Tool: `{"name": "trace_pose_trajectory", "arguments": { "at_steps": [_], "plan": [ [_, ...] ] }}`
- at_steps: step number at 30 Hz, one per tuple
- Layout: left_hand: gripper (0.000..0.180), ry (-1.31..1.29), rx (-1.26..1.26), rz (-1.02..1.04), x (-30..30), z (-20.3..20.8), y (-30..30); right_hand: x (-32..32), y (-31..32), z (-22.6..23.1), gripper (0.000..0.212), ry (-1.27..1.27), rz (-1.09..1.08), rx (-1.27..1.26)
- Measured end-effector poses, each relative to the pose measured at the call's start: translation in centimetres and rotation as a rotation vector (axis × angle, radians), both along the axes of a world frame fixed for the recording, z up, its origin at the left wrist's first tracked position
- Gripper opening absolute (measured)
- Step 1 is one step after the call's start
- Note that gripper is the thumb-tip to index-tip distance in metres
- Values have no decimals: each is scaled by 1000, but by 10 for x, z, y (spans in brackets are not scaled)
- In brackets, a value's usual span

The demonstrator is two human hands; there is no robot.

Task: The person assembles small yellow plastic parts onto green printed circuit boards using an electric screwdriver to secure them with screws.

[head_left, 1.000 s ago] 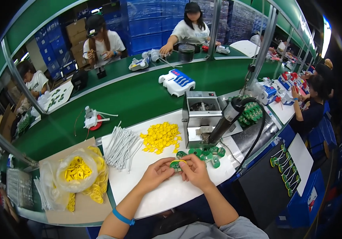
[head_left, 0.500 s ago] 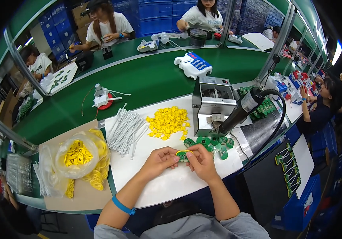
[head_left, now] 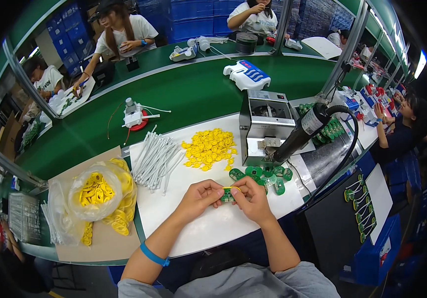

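Note:
Between both hands, above the white work sheet (head_left: 173,228), is a small green circuit board (head_left: 227,195) with a yellow plastic piece along its far edge. My left hand (head_left: 201,198) pinches its left end, thumb on top. My right hand (head_left: 254,200) grips the right end, its thumb over the board. Just beyond my right hand lie several loose green circuit boards (head_left: 268,175). Farther off is a pile of small yellow plastic parts (head_left: 208,149). White cable ties (head_left: 155,161) lie heaped to the left of it.
A metal bench machine (head_left: 267,126) and a black cylindrical tool (head_left: 300,135) with a cable stand at right. An open bag of yellow parts (head_left: 94,193) sits on cardboard at left. Beyond, a green conveyor (head_left: 183,99) carries white-and-blue housings (head_left: 246,74). Co-workers sit across it.
The housing and the white part with a red ring have shifted right along the conveyor. My hands stay in place, with the board turned slightly. A co-worker at far left reaches toward the boards.

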State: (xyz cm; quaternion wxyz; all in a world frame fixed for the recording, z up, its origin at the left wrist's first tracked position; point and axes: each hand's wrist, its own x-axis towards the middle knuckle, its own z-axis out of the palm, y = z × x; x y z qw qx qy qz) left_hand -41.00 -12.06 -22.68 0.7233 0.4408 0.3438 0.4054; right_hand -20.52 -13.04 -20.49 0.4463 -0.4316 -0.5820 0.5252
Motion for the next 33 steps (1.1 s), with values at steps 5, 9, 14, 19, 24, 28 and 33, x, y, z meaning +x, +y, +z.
{"name": "trace_pose_trajectory", "arguments": {
  "at_steps": [5, 9, 14, 19, 24, 28, 33],
  "plan": [
    [16, 13, 20, 10, 14, 10, -2, 12, -2, 3, 15, -16, -33, -19],
    [15, 17, 22, 76, 28, 12, -8, 22, -3, 10, 15, -94, -28, 41],
    [14, 30, 21, 58, 47, 31, -18, 41, -14, 26, 13, -82, -9, 86],
    [15, 38, 6, 20, 63, 44, -22, 60, -24, 36, 12, -149, -19, 163],
    [15, 67, -10, 45, 79, 47, -31, 73, -32, 44, 13, -176, -66, 276],
    [14, 29, -11, 52, 93, 54, -30, 88, -34, 52, 14, -199, -69, 278],
    [14, 17, -20, 55, 97, 58, -30, 94, -34, 60, 14, -256, -25, 246]
  ]
}}
